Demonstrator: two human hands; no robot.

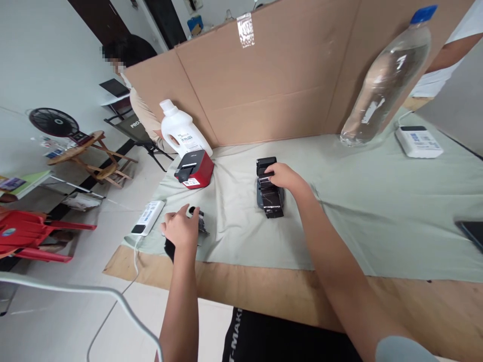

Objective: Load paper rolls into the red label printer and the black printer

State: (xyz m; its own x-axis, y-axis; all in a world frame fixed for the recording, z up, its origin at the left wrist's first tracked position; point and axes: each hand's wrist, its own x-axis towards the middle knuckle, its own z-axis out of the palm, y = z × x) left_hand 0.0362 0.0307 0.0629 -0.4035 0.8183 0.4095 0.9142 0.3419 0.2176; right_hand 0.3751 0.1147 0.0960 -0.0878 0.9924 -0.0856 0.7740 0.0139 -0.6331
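Note:
My left hand (179,229) is at the left part of the cloth, its fingers curled around a dark object (202,223) with a round black end. The hand hides much of it, so its kind is unclear. Another black part shows below the palm. Near the middle, my right hand (286,177) pinches a small glossy black block (267,177) between thumb and fingers. Under and beside that block, more black shiny pieces (272,202) lie in a row on a dark grey base. Behind the left hand stands a red and black box-shaped device (196,170).
A cardboard sheet (264,90) stands along the back. Before it are a white jug (184,130) and a tilted clear bottle (388,80). White corded devices lie at left (149,217) and right (418,141). A dark flat object (471,232) is at the right edge. A person (138,95) sits beyond.

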